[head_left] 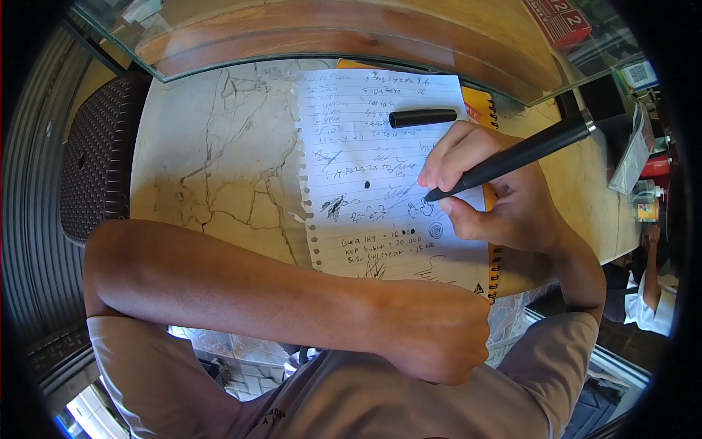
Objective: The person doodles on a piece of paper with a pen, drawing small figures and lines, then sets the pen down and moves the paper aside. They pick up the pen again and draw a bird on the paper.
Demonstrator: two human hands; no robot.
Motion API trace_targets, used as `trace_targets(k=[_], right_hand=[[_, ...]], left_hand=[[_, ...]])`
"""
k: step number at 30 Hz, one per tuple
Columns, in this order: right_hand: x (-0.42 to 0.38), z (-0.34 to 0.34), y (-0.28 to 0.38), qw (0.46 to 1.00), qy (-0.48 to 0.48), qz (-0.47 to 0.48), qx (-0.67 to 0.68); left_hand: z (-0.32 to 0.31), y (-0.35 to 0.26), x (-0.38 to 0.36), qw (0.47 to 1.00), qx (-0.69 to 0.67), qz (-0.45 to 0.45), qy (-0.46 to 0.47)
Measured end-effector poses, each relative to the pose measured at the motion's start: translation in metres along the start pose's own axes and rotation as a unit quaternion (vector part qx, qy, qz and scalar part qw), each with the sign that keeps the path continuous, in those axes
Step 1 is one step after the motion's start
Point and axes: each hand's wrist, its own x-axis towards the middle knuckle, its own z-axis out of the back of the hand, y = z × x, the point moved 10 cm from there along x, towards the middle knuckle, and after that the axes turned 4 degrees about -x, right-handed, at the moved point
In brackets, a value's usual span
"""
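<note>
From the head camera I saw my right hand with its fingers pinched together around a black pen, the tip pressed to a loose sheet of paper near a small spiral doodle. The pen's barrel slanted up and away to the right, past the paper's edge. The sheet, torn along its perforated left side, lay over an orange spiral notebook whose wire coil showed along the right edge. Handwritten lines of numbers and words filled the upper part of the page, scribbles and small drawings sat in the middle, and three lines with prices ran lower down. The pen cap lay on the upper part of the paper, well apart from the pen tip. My left hand was curled into a loose fist at the near edge of the surface, fingers drawn in on nothing that I could make out, with the forearm lying across the front and covering the paper's lower left corner. The surface was pale marble with dark cracks, and a brown woven chair stood just beside it on the left. A glass panel crossed the far side above a wooden counter.
</note>
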Motion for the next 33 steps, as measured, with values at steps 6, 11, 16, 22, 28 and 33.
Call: trace_targets(k=[6, 11, 16, 22, 28, 33], right_hand=[[0.0009, -0.0013, 0.0004, 1.000, 0.006, 0.004, -0.020], [0.0032, 0.0004, -0.0014, 0.999, -0.011, -0.010, 0.037], [0.0024, 0.0005, -0.0009, 1.000, -0.006, -0.006, 0.019], [0.0016, 0.0002, 0.0001, 1.000, 0.005, 0.001, 0.003], [0.0012, 0.0014, 0.0009, 0.999, 0.009, 0.019, -0.025], [0.0015, 0.0014, 0.0030, 0.998, 0.009, 0.031, -0.048]], left_hand=[[0.0005, -0.0013, -0.0007, 1.000, 0.004, -0.003, -0.001], [-0.0008, -0.0024, -0.0015, 1.000, 0.011, -0.001, 0.018], [0.0012, -0.0016, -0.0012, 1.000, 0.005, -0.002, 0.003], [-0.0034, -0.0014, 0.0000, 0.999, 0.027, 0.008, 0.039], [-0.0033, -0.0004, 0.0007, 0.999, 0.025, 0.011, 0.032], [-0.0038, -0.0006, 0.0001, 0.999, 0.033, 0.006, 0.021]])
